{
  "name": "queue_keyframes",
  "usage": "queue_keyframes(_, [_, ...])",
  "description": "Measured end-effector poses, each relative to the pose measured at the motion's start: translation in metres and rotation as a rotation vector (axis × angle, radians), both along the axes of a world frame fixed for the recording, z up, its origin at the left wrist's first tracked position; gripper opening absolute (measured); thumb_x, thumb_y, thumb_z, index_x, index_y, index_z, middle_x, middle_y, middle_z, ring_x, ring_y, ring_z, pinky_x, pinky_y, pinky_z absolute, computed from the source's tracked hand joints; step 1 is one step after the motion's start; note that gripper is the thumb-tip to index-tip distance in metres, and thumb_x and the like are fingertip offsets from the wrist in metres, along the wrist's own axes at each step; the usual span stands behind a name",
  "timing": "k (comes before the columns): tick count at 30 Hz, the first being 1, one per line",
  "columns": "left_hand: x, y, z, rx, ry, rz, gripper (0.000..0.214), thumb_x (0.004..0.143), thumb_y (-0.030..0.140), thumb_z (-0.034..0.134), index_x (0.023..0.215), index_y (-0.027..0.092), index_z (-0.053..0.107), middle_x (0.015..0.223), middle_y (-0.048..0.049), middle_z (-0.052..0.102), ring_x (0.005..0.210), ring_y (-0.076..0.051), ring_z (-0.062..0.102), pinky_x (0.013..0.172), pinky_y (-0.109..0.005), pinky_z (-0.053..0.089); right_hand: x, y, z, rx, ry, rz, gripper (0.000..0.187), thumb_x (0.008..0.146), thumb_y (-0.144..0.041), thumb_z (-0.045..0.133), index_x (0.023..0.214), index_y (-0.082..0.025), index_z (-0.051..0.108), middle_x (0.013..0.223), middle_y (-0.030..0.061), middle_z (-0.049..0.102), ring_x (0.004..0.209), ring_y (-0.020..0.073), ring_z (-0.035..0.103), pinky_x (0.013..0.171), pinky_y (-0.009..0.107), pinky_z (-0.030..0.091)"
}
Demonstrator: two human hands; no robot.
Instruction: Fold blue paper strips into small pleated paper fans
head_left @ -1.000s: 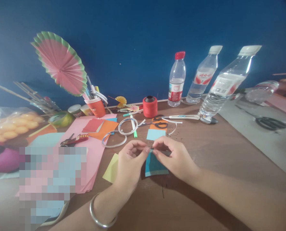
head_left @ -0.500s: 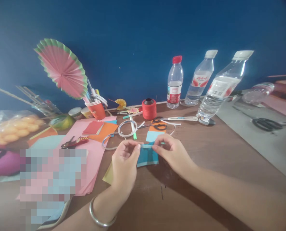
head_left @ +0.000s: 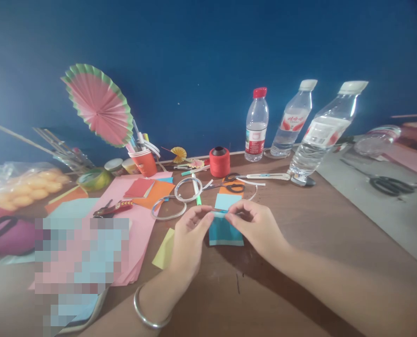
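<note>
A small blue sheet of paper (head_left: 225, 232) with lighter edges is held up by its top edge between my two hands. My left hand (head_left: 193, 234) pinches the upper left corner between thumb and fingers. On the upper right corner, my right hand (head_left: 259, 227) has a similar pinch. The top strip looks folded over, its paler side showing. Just behind lies a light blue square of paper (head_left: 228, 201) on the table. A yellow-green paper piece (head_left: 165, 250) sits left of my left hand, partly covered by it.
Behind my hands lie scissors (head_left: 234, 188), rings of white strip (head_left: 188, 188) and a red thread spool (head_left: 220, 161). A craft knife (head_left: 268, 176) reaches toward several water bottles (head_left: 257, 126). Pink paper sheets (head_left: 138, 238) and an orange cup (head_left: 144, 164) holding a paper fan (head_left: 98, 107) are left.
Both hands stay pinched on the blue paper and have shifted slightly right. The sheet now hangs straighter, its lower part more visible. The whole view has moved a little.
</note>
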State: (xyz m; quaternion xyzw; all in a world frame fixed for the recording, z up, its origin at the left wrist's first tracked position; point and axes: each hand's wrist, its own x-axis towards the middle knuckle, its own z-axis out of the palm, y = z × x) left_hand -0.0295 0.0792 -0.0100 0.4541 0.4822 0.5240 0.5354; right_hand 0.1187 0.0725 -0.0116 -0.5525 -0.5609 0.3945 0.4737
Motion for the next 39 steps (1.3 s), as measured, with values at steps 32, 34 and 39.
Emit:
queue_keyframes(32, [-0.0021,-0.0017,-0.0039,-0.066,-0.192,-0.147,0.021,0.074,0.025,0.060,0.060,0.014,0.048,0.082,-0.0008,0.060,0.069,-0.010,0.052,0.063,-0.022,0.039,-0.0001,0.0055,-0.0025,-0.091,0.078,0.002,0.009,0.068,-0.023,0.056,0.062,-0.016,0.054,0.061,-0.0017,0.057,0.059,0.0105,0.049,0.054,0.022,0.039])
queue_keyframes(34, [-0.0019,-0.0014,-0.0037,-0.068,-0.203,-0.164,0.020,0.074,0.025,0.060,0.061,0.015,0.048,0.081,-0.0002,0.060,0.069,-0.010,0.051,0.063,-0.022,0.038,-0.0006,0.0049,-0.0008,-0.097,0.082,0.002,0.008,0.067,-0.022,0.056,0.061,-0.016,0.054,0.062,-0.0017,0.057,0.059,0.0106,0.049,0.055,0.022,0.039])
queue_keyframes(39, [-0.0017,-0.0016,-0.0039,-0.065,-0.211,-0.179,0.020,0.075,0.025,0.059,0.062,0.015,0.048,0.079,0.0002,0.060,0.068,-0.009,0.049,0.065,-0.021,0.038,-0.0011,0.0040,0.0003,-0.099,0.105,0.008,0.008,0.066,-0.021,0.056,0.061,-0.016,0.053,0.062,-0.0014,0.057,0.060,0.0111,0.051,0.057,0.022,0.040])
